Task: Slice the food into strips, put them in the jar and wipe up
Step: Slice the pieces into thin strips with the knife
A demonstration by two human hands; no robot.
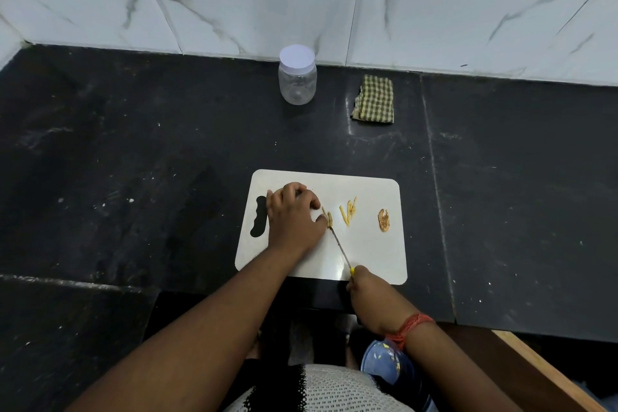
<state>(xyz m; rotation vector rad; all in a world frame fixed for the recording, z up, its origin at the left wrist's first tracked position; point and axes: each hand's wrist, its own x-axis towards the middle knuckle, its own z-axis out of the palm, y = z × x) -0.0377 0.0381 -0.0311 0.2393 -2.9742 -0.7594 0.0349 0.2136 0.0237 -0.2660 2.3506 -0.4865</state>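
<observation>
Head view: my left hand [294, 214] is pinning the food [328, 217], half hidden; my right hand [364, 288] is gripping the knife [340, 249], handle mostly covered.

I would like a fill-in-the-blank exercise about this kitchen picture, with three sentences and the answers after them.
1. The jar near the wall has its lid ____.
2. The right hand holds a knife with a ____ handle.
3. The left hand steadies the food piece on the white ____, while the checked cloth lies to the right of the jar.

Missing words: on; yellow; cutting board
</observation>
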